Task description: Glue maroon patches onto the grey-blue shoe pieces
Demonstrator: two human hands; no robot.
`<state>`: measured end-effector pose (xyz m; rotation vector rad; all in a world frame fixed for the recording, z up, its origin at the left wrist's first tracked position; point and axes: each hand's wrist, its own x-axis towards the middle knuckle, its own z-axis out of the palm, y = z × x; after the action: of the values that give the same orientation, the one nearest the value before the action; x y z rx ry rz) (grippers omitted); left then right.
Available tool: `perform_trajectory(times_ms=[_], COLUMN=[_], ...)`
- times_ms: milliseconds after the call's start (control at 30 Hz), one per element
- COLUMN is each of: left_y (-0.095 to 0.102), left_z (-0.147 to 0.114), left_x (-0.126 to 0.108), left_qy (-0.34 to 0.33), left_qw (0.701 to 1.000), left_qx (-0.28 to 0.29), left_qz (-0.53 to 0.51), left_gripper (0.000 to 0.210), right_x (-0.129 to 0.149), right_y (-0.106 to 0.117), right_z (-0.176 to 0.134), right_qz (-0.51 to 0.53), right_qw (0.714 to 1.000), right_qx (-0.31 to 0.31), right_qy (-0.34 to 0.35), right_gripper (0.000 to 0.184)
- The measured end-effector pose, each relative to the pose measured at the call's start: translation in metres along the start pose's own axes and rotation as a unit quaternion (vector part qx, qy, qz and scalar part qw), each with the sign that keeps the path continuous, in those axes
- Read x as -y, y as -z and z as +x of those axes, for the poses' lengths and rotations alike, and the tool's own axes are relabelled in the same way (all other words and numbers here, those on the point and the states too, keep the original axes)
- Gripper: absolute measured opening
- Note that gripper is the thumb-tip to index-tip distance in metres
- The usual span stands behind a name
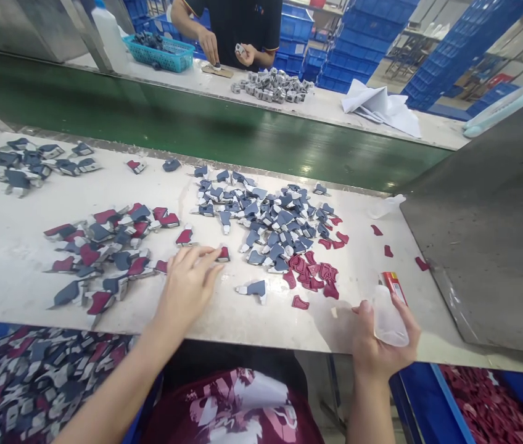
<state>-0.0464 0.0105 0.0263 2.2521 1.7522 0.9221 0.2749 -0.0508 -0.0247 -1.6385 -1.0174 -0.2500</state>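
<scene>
My left hand (190,280) is over the middle of the table, its thumb and index fingertips closed at the edge of a small grey part with a red face (224,253). In my right hand (384,339) is a translucent squeeze bottle (388,317) with a thin dark tip, tilted upward. A bit of red shows by that thumb. Between the hands lie a blue-and-white part (254,289), a heap of similar blue-faced parts (280,219) and a pile of loose red flat pieces (312,271). Another red-faced part (185,235) lies just behind my left hand.
Mixed red-and-blue parts (113,246) spread at left, with another cluster (30,161) behind. A red box (395,287) and metal panel (488,246) stand right. Bins of parts (34,382) and red pieces (497,401) sit below. Opposite, a co-worker (238,31) handles grey parts.
</scene>
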Motion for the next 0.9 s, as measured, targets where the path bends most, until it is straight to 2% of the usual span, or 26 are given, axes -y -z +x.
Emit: perform_trajectory(times_ms=[67,167,300,367,433,533,733,800,900], left_y=[-0.009,-0.025,-0.039,-0.039,-0.036,-0.030,-0.031,-0.032,-0.028], left_z=[-0.017,-0.035,-0.037,-0.035,-0.034,-0.035,-0.035,-0.031,-0.023], left_x=[-0.020,-0.039,-0.041,-0.039,-0.038,-0.038,-0.038,-0.037,-0.038], left_qy=[-0.032,-0.039,-0.026,-0.024,-0.011,0.018,0.049,0.070,0.115], left_qw=[0.999,0.994,0.994,0.993,0.991,0.990,0.996,0.996,0.987], left_qx=[-0.011,0.030,0.043,0.046,0.056,0.060,0.034,0.048,0.106], left_qz=[-0.038,-0.094,-0.102,-0.110,-0.124,-0.128,-0.071,-0.041,-0.030], left_gripper=[0.023,0.025,0.018,0.016,0.018,0.018,0.020,0.025,0.030], right_x=[0.000,0.003,0.009,0.014,0.024,0.043,0.072,0.075,0.079], right_y=[0.000,0.001,-0.001,-0.002,-0.002,-0.002,-0.010,-0.013,-0.017], right_z=[-0.002,-0.003,-0.007,-0.013,-0.020,-0.033,-0.055,-0.060,-0.064], right_qz=[0.014,0.029,0.041,0.050,0.057,0.064,0.130,0.144,0.152], right_qw=[1.000,0.998,0.993,0.992,0.995,0.998,0.985,0.980,0.977], right_qx=[-0.019,-0.054,-0.095,-0.097,-0.075,0.005,0.112,0.136,0.150], right_qy=[-0.002,0.020,0.063,0.055,0.020,-0.025,-0.001,0.005,0.004], right_gripper=[0.057,0.053,0.043,0.041,0.041,0.040,0.032,0.033,0.034])
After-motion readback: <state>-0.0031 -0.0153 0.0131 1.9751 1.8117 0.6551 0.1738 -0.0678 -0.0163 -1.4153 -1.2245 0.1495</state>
